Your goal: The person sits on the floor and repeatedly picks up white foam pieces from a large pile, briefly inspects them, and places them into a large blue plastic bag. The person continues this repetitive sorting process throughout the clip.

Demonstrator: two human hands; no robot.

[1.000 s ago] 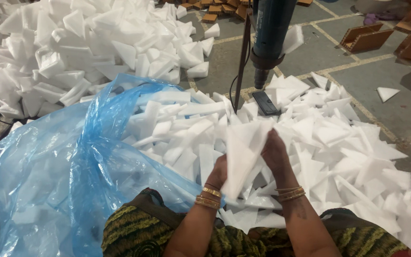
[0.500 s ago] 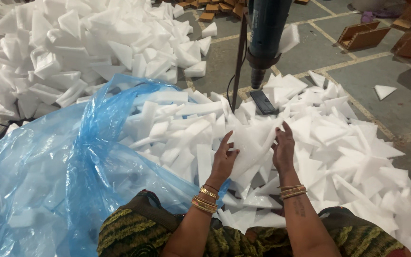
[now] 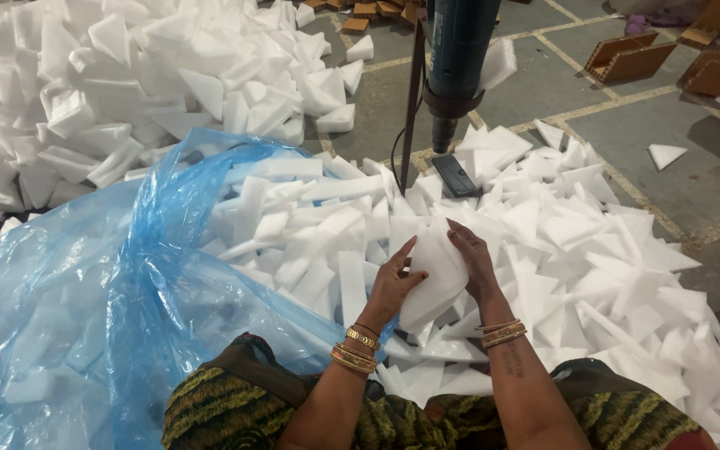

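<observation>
Both of my hands press a small stack of white foam pieces (image 3: 433, 271) between them, just above the heap. My left hand (image 3: 392, 286) clasps the stack's left side with fingers spread. On the other side, my right hand (image 3: 472, 260) lies flat against it. Gold bangles sit on both wrists. The stack hovers over a loose pile of white triangular and strip-shaped foam cuts (image 3: 560, 250) spread across the floor in front of me.
A large blue plastic bag (image 3: 85, 308) lies open at my left, holding some foam. A second foam heap (image 3: 127, 75) fills the upper left. A dark blue tool on a stand (image 3: 456, 58) rises ahead. Brown blocks (image 3: 627, 54) rest on the tiled floor at upper right.
My hands, which held a stack upright and then spread flat onto the pile, have now gathered foam pieces and pressed them together between the palms.
</observation>
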